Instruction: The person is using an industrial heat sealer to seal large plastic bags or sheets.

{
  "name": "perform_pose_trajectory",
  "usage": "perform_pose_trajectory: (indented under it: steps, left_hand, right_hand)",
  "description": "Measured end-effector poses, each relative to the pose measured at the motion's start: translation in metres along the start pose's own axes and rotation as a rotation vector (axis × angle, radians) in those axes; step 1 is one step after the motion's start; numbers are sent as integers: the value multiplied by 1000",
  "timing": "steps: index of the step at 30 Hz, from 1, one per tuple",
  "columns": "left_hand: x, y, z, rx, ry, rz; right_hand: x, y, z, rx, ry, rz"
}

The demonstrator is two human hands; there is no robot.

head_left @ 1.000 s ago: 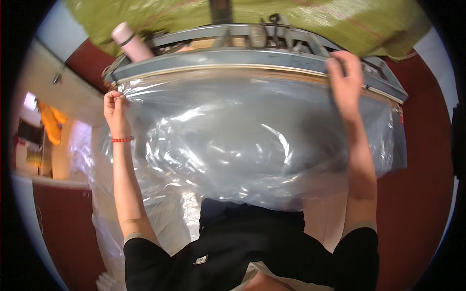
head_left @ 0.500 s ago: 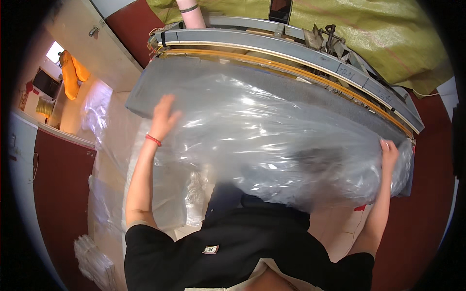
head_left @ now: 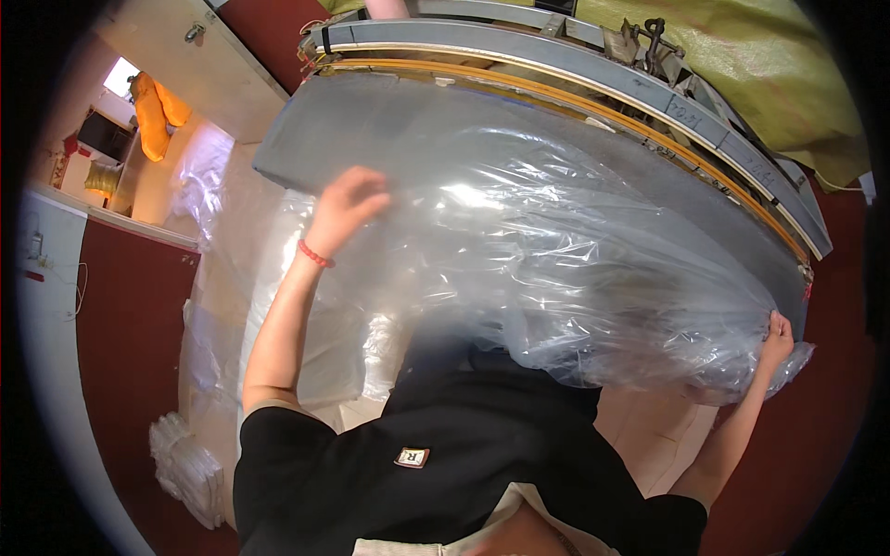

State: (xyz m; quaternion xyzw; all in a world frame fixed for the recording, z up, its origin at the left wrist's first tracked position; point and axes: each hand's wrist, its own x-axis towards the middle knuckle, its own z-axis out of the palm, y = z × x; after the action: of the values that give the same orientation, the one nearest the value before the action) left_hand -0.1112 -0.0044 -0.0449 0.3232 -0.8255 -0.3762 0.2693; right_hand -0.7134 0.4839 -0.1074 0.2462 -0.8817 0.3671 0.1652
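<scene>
A large sheet of clear plastic film lies crumpled and shiny over a grey-topped work table and droops over its near edge against me. At the table's right end, my right hand pinches the film's edge, pulling folds toward its fingers. My left hand, a red beaded bracelet at the wrist, is over the left part of the film. Its fingers are slightly curled and apart, with nothing seen in them; whether it touches the film is unclear.
Along the table's far side runs a long metal bar with an orange strip and a clamp. Clear film spreads over the floor at left, near a folded plastic stack. An open door stands far left.
My right hand has moved right and nearer to me, drawing the film's edge along. The left hand has shifted slightly right, its fingers more curled. The whole view has shifted a little.
</scene>
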Motion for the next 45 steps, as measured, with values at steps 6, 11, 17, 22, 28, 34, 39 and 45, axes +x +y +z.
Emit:
perform_pose_trajectory:
  steps: [6, 11, 17, 22, 28, 34, 39, 45]
  left_hand:
    - [15, -4, 12, 281, -66, 220]
    - [53, -5, 4, 173, -107, 202]
    - [65, 37, 15, -962, 155, -171]
    - [28, 50, 14, -767, -400, -177]
    - [66, 90, 7, -1015, 19, -122]
    - [91, -41, 24, 16, 166, -337]
    - [83, -23, 25, 465, 148, -135]
    - [100, 16, 40, 673, -39, 492]
  right_hand:
    - [1, 8, 3, -6, 18, -2]
    - [4, 4, 2, -10, -46, 97]
    - [0, 10, -1, -10, -27, 114]
    - [-5, -23, -1, -20, -8, 38]
    - [-7, -26, -4, -12, -17, 92]
    - [-4, -22, 0, 4, -33, 106]
    - [-5, -21, -5, -19, -25, 140]
    - [-6, -22, -6, 6, 7, 61]
